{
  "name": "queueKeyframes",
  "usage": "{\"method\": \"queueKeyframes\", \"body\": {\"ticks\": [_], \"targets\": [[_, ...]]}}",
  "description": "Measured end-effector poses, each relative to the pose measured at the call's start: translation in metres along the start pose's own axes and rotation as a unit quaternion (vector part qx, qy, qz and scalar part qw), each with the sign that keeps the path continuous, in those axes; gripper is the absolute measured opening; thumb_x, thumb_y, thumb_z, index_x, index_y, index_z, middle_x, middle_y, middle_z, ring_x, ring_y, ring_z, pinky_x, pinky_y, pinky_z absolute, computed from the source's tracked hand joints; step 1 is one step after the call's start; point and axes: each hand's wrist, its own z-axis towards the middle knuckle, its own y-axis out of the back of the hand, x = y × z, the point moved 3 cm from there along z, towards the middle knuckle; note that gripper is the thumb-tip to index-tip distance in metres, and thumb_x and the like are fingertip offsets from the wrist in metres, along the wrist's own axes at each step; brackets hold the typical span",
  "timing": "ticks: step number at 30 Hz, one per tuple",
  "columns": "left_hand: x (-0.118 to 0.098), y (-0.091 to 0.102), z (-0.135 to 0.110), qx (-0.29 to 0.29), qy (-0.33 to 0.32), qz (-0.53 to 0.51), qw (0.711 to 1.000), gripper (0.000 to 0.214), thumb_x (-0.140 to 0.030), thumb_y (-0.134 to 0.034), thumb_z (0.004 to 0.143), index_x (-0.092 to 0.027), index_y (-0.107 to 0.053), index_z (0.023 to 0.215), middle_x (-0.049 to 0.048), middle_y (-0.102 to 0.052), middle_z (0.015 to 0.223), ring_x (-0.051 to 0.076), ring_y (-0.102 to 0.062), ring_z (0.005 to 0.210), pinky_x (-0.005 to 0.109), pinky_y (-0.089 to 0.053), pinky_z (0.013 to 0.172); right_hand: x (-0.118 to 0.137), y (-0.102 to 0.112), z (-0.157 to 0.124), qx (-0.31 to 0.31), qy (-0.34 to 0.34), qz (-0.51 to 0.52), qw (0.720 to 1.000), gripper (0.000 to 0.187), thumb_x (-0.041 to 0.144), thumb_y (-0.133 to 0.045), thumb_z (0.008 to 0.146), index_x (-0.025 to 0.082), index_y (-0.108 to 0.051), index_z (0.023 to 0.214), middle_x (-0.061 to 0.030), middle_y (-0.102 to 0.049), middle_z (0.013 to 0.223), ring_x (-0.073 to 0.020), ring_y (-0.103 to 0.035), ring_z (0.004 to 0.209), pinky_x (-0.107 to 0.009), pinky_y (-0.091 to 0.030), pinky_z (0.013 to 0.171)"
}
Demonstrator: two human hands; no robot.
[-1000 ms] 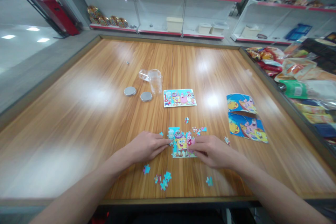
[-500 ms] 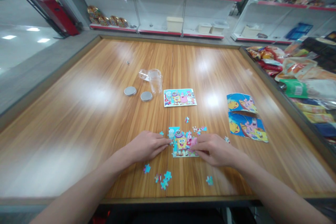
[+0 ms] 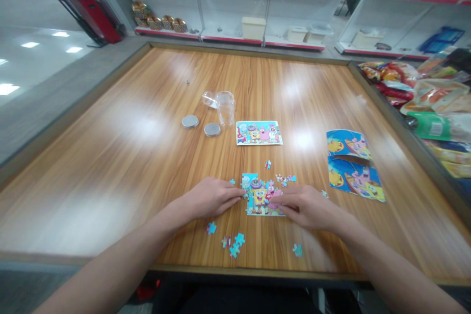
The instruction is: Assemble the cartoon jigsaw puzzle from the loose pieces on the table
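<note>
A partly joined cartoon jigsaw puzzle (image 3: pixel 259 197) lies flat between my hands, with a yellow square character in its middle. My left hand (image 3: pixel 217 196) rests on the wood with fingers stretched out, their tips touching the puzzle's left edge. From the right, my right hand (image 3: pixel 303 205) reaches over the puzzle's pink part. Its index finger lies on the surface and the thumb is apart, lower down. The puzzle's right edge is partly hidden under this hand. Loose puzzle pieces (image 3: pixel 239 239) lie nearer me, and more loose pieces (image 3: pixel 283 180) sit beyond my right hand.
A picture card (image 3: pixel 259 133) with the same characters lies beyond the puzzle. Clear plastic cups (image 3: pixel 225 108) and two silver lids (image 3: pixel 212 129) stand farther left. A torn blue package (image 3: pixel 355 176) lies to the right. Packaged snacks (image 3: pixel 434 122) line the table's right side.
The view has shifted slightly, so the whole table appears moved right and up. My right index finger has slid a little over the puzzle; my left hand stays at its edge.
</note>
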Motion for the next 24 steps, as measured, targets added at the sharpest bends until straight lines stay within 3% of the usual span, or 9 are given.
{"method": "queueKeyframes", "body": {"ticks": [10, 15, 24], "targets": [[-0.0001, 0.0009, -0.0001, 0.002, 0.002, -0.003, 1.0, 0.03, -0.029, -0.047, 0.103, -0.024, -0.067, 0.124, 0.0051, -0.076, 0.096, 0.019, -0.073, 0.079, 0.028, -0.053, 0.065, -0.0019, -0.0011, 0.0001, -0.014, -0.002, -0.008, 1.0, 0.029, 0.028, -0.05, 0.102, 0.023, -0.067, 0.124, -0.007, -0.075, 0.109, -0.018, -0.07, 0.091, -0.033, -0.051, 0.081], [-0.0002, 0.0013, -0.0005, 0.001, 0.004, -0.007, 1.0, 0.03, -0.028, -0.047, 0.103, -0.025, -0.066, 0.126, 0.005, -0.076, 0.098, 0.018, -0.072, 0.08, 0.028, -0.053, 0.065, -0.001, -0.0014, 0.0001, 0.005, -0.01, -0.011, 1.0, 0.028, 0.03, -0.048, 0.103, 0.026, -0.068, 0.123, -0.0043, -0.076, 0.106, -0.018, -0.07, 0.093, -0.031, -0.051, 0.078], [-0.0005, 0.002, 0.0008, -0.005, 0.003, -0.014, 1.0, 0.029, -0.029, -0.047, 0.103, -0.024, -0.067, 0.124, 0.0054, -0.076, 0.097, 0.017, -0.072, 0.08, 0.027, -0.053, 0.066, -0.0069, -0.0028, -0.002, -0.014, -0.01, -0.014, 1.0, 0.027, 0.031, -0.051, 0.102, 0.027, -0.069, 0.121, -0.0039, -0.076, 0.109, -0.0185, -0.071, 0.097, -0.032, -0.051, 0.081]]}}
